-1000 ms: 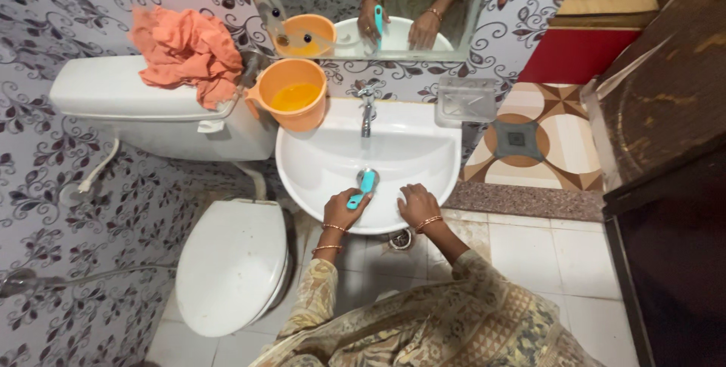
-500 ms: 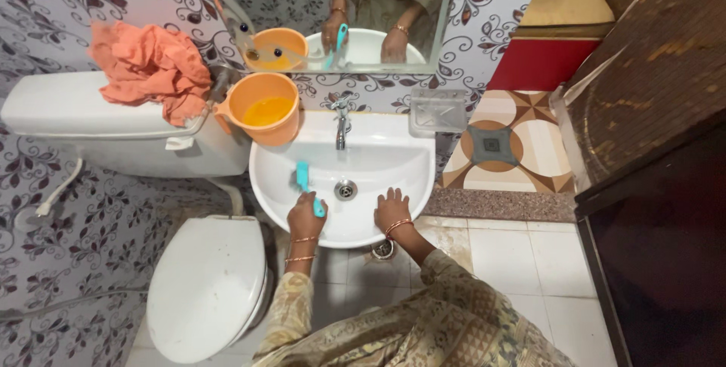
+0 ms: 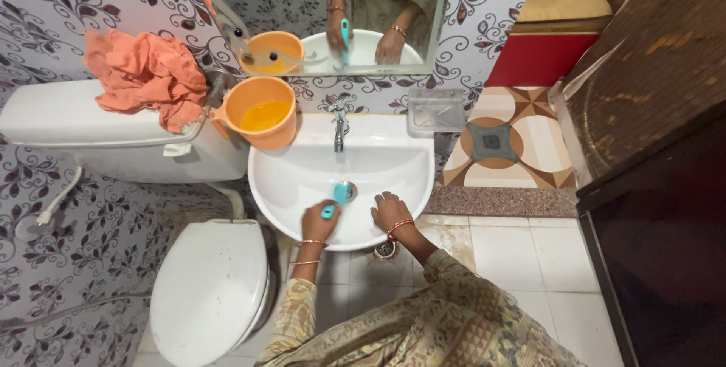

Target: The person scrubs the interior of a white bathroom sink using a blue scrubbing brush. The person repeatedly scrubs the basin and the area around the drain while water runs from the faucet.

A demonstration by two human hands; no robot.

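A white wall-hung washbasin (image 3: 302, 178) carries a chrome tap (image 3: 338, 126) at its back edge and an orange plastic bucket (image 3: 261, 112) on its left rim. The white toilet cistern (image 3: 76, 129) beside it bears a crumpled orange cloth (image 3: 140, 76).

Brush travels to the drain as the view swings across the basin

Over the last second the left hand (image 3: 320, 221) has carried the turquoise brush (image 3: 338, 196) from the near left wall of the white sink (image 3: 302, 178), where its head pointed up beside the knuckles, down to the drain just ahead of its fingers. The right hand (image 3: 391, 213) has slid along the front rim, now lying just beside the left. The camera has shifted, bringing the tap and mirror nearer the centre of the frame.
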